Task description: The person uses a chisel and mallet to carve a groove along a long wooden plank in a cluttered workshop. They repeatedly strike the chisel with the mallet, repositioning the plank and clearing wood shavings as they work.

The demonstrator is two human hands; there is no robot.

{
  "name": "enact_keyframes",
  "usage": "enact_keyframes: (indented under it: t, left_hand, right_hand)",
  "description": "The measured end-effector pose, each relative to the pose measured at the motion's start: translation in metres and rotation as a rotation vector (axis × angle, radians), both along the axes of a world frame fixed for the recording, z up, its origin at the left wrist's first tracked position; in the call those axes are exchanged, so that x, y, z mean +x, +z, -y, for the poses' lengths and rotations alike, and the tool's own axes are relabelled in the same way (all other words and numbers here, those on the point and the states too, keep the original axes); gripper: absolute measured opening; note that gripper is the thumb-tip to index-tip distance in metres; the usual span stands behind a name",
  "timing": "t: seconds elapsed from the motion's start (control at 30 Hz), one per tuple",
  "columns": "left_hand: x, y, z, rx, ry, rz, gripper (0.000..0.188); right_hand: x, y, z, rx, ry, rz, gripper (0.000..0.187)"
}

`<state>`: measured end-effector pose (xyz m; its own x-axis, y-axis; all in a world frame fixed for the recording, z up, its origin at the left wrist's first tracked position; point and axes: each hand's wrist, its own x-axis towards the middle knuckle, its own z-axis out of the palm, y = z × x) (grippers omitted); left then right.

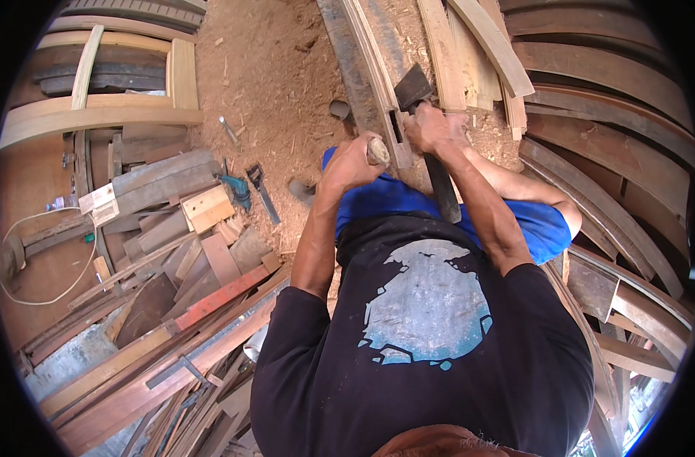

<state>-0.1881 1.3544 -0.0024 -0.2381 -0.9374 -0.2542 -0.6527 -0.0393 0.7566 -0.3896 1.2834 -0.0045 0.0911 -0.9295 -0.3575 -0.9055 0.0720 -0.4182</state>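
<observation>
My left hand [347, 161] is closed around a chisel, whose pale, round wooden handle end [376, 151] faces up; its blade is hidden below the hand. In my right hand [433, 128] is a hatchet, gripped near its head. The hatchet's dark, broad blade [413, 85] points away from me, and its dark handle [443, 186] runs back toward my lap. Between my hands lies a long wooden piece [374, 65] with a dark rectangular slot [397, 126] cut into its near end. My leg in blue shorts is folded beside it.
Wood shavings cover the floor [264, 84]. A handsaw [264, 195] and a teal tool [237, 192] lie at left, beside piled offcuts [208, 209]. A pale wooden frame [134, 113] stands far left. Curved planks [591, 68] are stacked at right; more boards [443, 53] lie ahead.
</observation>
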Motion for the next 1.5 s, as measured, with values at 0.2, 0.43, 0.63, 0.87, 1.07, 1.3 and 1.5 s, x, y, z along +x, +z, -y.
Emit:
enact_keyframes:
  t: [0.2,0.43,0.63,0.87,1.07,1.3,1.5]
  left_hand:
    - [0.000,0.000,0.000,-0.037,0.045,-0.019,0.054]
    - [0.007,0.002,0.011,-0.139,0.084,0.001,0.055]
    - [-0.016,0.027,0.022,-0.141,0.089,0.040,0.054]
    - [-0.010,0.019,0.022,-0.120,0.125,0.006,0.053]
    - [-0.013,0.027,0.020,-0.101,0.143,0.013,0.050]
    - [-0.022,0.035,0.021,-0.131,0.100,0.056,0.050]
    - [0.005,0.019,0.020,-0.171,0.179,-0.068,0.048]
  right_hand:
    - [-0.055,-0.051,-0.006,0.322,-0.274,0.530,0.033]
    - [-0.065,-0.022,-0.013,0.147,-0.249,0.595,0.053]
    - [-0.030,-0.002,0.000,0.097,-0.158,0.291,0.065]
    - [-0.043,0.038,-0.008,0.299,-0.161,0.336,0.052]
    - [-0.041,0.034,-0.013,0.205,-0.279,0.648,0.030]
    - [-0.035,-0.050,0.006,0.305,-0.255,0.818,0.024]
    - [-0.071,-0.033,-0.020,0.318,-0.281,0.869,0.026]
